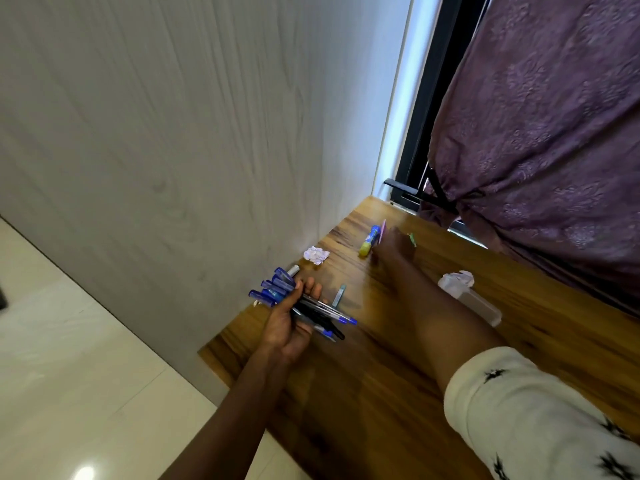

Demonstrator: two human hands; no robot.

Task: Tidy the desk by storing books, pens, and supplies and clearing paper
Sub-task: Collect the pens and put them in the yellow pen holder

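The left hand [289, 322] grips a bundle of pens [277, 289] over the near left corner of the wooden desk [374, 396], fingers curled round the barrels, blue caps fanning towards the pale wall [173, 133]. The right hand [393, 245] reaches to the far side of the desk, just beside a blue and yellow glue stick [370, 241], but it is too blurred to tell whether its fingers hold anything. One crumpled paper [316, 255] lies near the wall, a second paper wad [463, 278] rests against a clear plastic container [481, 303], and a purple curtain [554, 133] hangs behind.
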